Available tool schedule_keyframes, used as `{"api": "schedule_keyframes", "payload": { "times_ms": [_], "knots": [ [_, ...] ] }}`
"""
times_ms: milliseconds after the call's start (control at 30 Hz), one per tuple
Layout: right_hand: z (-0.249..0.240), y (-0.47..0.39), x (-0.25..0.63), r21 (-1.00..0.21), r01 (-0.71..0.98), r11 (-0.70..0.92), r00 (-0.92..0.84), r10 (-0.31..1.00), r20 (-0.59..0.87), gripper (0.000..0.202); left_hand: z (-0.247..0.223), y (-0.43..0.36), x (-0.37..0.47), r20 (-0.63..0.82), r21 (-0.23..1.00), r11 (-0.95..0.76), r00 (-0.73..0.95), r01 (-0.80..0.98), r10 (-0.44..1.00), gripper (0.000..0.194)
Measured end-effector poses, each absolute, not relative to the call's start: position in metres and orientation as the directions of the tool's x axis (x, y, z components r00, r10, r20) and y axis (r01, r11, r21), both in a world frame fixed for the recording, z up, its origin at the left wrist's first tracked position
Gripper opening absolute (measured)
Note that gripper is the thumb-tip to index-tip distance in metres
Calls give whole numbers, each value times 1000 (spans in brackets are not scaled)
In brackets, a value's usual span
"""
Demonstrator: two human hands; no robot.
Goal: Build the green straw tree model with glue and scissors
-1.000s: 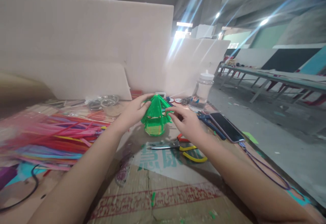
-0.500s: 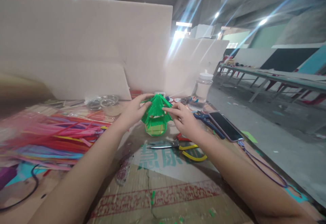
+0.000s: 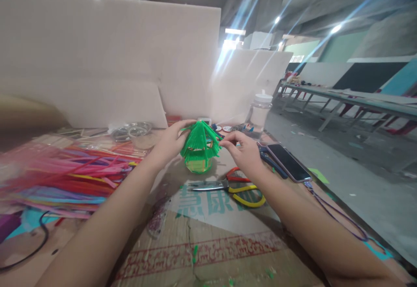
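A small tiered craft tree (image 3: 198, 141), apparently made of green pipe cleaners, stands upright in the middle of the work surface on a pale green round base (image 3: 198, 166). My left hand (image 3: 171, 141) holds it from the left side, the fingertips partly hidden behind the green strands. With thumb and forefinger pinched, my right hand (image 3: 241, 148) grips the outer end of a green strand (image 3: 213, 132) that slopes down from the tree's top to the right. Just in front of the tree lie scissors (image 3: 228, 185) with red and yellow handles, their blades pointing left.
Pink, red and blue pipe cleaners (image 3: 81, 169) are heaped at the left. To the right lie blue-handled pliers (image 3: 273, 164) and a phone (image 3: 289, 161) with a cord, near the table edge. A clear bottle (image 3: 259, 113) stands behind them. White boards (image 3: 107, 52) rise at the back.
My right hand has moved a little right, away from the tree's face, and now pinches a strand's end, drawing it outward. My left hand stays at the tree's left side.
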State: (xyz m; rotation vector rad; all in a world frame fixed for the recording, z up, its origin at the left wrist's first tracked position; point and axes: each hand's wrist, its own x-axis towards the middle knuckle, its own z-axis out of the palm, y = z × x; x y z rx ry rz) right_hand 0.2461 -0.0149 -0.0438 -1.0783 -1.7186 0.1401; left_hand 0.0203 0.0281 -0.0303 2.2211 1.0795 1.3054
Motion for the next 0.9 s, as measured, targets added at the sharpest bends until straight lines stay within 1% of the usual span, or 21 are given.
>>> {"api": "schedule_keyframes", "payload": {
  "times_ms": [67,167,267,333,400,500,667,800,900],
  "knots": [
    [-45,-14,247,-475,611,633,-129,672,729,17,-29,27,20,602,614,-658,281,435,747,36],
    [-48,-13,247,-334,605,722,-269,581,768,24,-28,24,23,634,597,-683,273,421,723,38],
    [-51,-13,247,-191,620,761,-364,495,789,33,-31,23,28,665,529,-739,337,417,667,42],
    [-53,-12,245,-121,646,754,-412,477,776,37,-33,24,30,673,486,-760,371,432,641,42],
    [-55,-10,244,-84,664,743,-451,486,749,39,-34,24,31,681,472,-759,361,448,637,42],
    [-61,-7,242,-77,668,740,-476,505,720,39,-30,19,32,689,480,-737,316,476,653,40],
    [-61,-12,239,-90,639,764,-473,482,738,33,-17,2,38,683,493,-665,224,560,695,29],
    [-49,-20,239,-204,592,780,-363,484,797,22,-16,2,38,690,496,-652,196,573,697,27],
    [-41,-16,245,-289,569,770,-269,507,819,11,-22,11,34,685,538,-633,148,556,713,29]
  ]
}}
